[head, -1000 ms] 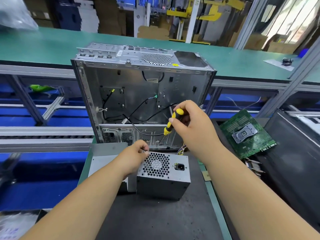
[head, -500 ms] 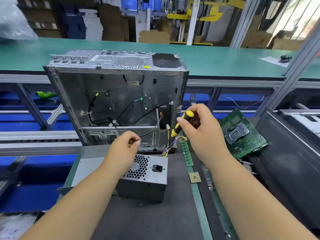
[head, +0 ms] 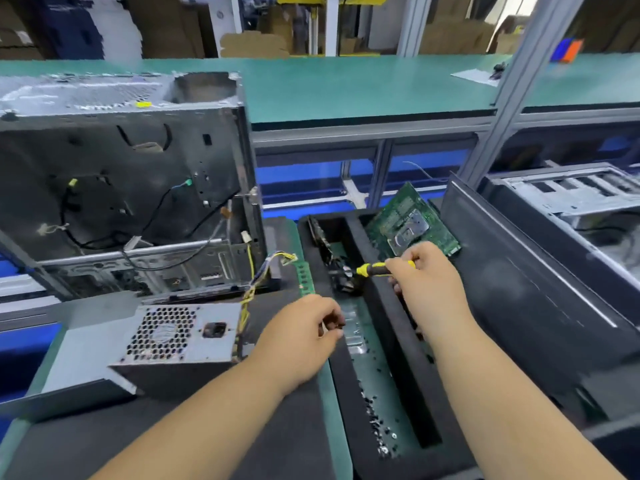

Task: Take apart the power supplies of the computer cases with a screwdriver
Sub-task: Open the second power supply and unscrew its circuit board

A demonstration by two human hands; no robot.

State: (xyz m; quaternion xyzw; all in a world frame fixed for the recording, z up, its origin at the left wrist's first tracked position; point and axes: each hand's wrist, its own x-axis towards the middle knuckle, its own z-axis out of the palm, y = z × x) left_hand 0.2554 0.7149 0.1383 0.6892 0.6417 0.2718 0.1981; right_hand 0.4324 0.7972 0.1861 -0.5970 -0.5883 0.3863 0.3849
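Computer case (head: 121, 188) is standing open on the tabletop (head: 207, 445), power supply (head: 173, 336) sitting just in front; right hand (head: 427, 282) is gripping the screwdriver (head: 372, 269), left hand (head: 304, 336) is pinching something small, likely a screw — best dropping it low into the tray (head: 381, 393).

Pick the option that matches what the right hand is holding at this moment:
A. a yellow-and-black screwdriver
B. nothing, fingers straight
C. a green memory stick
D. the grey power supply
A: the right hand is curled round the yellow-and-black screwdriver, holding it over the black tray, while the power supply sits apart on the mat to the left.
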